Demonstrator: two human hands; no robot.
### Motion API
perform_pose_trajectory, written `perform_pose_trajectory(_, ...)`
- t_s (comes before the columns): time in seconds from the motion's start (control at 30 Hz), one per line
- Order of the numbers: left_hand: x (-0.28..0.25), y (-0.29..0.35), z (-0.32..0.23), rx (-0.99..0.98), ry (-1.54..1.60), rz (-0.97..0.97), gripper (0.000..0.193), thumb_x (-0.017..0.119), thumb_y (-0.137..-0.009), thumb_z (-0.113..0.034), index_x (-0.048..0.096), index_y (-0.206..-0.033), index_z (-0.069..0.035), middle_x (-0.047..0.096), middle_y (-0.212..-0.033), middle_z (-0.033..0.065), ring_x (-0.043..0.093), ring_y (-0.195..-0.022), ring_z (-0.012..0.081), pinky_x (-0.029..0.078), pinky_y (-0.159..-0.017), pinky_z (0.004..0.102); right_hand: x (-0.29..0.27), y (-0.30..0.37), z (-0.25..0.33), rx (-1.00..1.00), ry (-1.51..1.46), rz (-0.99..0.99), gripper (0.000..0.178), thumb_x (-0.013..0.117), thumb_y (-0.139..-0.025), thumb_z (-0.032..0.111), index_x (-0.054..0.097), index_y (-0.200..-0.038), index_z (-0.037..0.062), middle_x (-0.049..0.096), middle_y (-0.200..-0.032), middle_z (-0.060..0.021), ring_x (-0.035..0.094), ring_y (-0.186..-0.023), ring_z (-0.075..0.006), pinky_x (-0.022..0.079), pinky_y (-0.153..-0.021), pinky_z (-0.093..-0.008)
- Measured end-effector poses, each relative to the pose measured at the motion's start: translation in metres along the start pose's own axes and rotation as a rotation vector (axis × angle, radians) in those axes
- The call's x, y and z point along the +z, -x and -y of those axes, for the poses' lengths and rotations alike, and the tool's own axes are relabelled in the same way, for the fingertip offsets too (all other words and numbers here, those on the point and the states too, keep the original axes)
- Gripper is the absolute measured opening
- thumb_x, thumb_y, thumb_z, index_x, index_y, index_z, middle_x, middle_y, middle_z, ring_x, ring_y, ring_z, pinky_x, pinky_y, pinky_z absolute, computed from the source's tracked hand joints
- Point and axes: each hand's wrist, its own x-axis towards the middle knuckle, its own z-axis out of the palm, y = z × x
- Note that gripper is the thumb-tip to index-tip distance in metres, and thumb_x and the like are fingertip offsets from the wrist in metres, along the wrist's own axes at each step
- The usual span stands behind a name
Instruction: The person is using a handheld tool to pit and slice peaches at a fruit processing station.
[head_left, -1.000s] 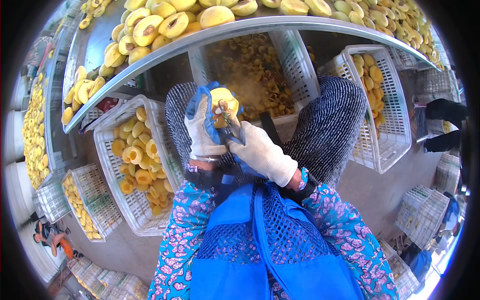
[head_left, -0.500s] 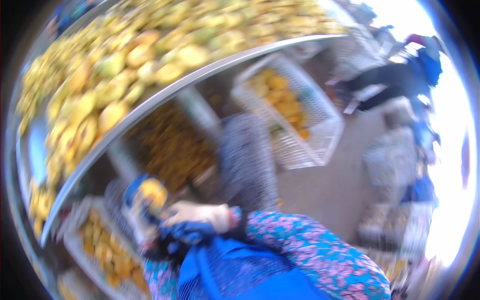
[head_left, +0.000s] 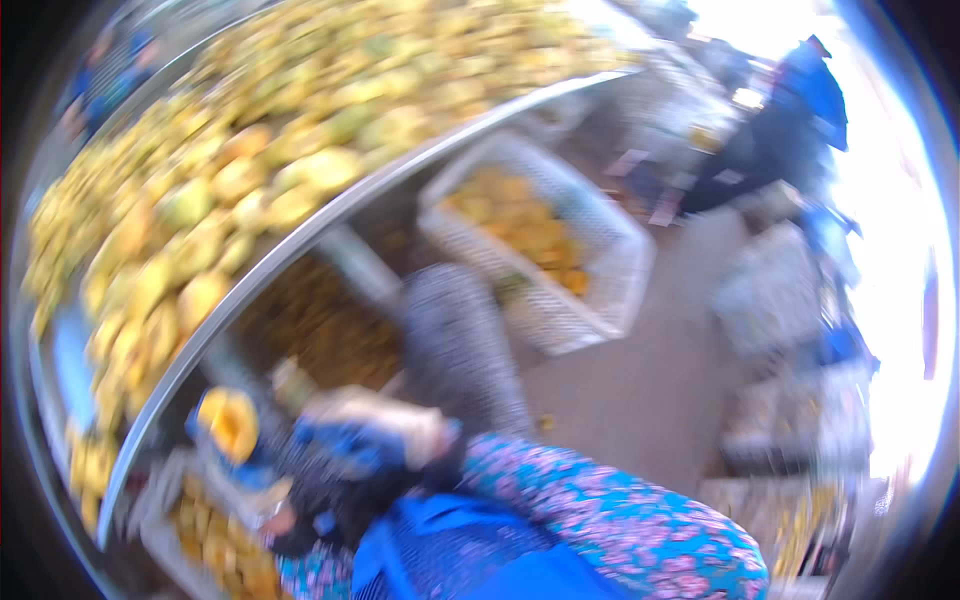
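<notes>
My left hand (head_left: 250, 478), in a blue and whitish glove, holds up a halved yellow peach (head_left: 229, 424), its hollowed cut face showing. To its right is my right hand (head_left: 375, 412), in a pale glove with blue cloth at the palm and wrist. Its fingers look closed and point left. A small pale-greenish thing (head_left: 290, 384) shows blurred at their tips, and I cannot make out what it is. The two hands are apart, in front of a metal-edged table (head_left: 300, 230) heaped with yellow peach pieces (head_left: 240, 180).
A white plastic crate (head_left: 628, 285) with orange-yellow fruit stands beyond my knee (head_left: 460, 340). Another fruit crate (head_left: 165, 535) is at lower left. Dark brownish scraps (head_left: 310, 325) lie beneath the table. People (head_left: 780, 120) and stacked crates (head_left: 790, 410) are along the right.
My hands have moved apart: the left one has gone left and slightly down with the peach half, the right one has drawn off it. The whole view has shifted a little.
</notes>
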Motion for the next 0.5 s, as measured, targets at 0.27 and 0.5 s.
perform_pose_trajectory(0.27,-0.041,0.0,0.033,0.323,-0.002,-0.314,0.042,0.066,-0.076,0.006,0.056,-0.117,0.002,0.059,-0.117,0.0107,0.057,-0.107,0.0184,0.045,-0.094,0.0292,-0.045,-0.038,-0.021,0.341,1.684,-0.436,0.034,0.049,-0.085,0.017,0.057,-0.111,-0.0034,0.06,-0.104,-0.028,0.058,-0.102,-0.0397,0.046,-0.085,-0.0466)
perform_pose_trajectory(0.5,-0.093,0.014,0.076,0.073,0.059,-0.59,0.046,0.066,-0.075,0.006,0.054,-0.119,0.0,0.058,-0.114,0.0103,0.055,-0.108,0.017,0.048,-0.088,0.028,-0.047,-0.033,-0.01,0.186,1.495,-0.495,0.042,0.058,-0.085,0.032,0.055,-0.105,-0.0057,0.06,-0.101,-0.0299,0.055,-0.101,-0.0432,0.043,-0.085,-0.0473)
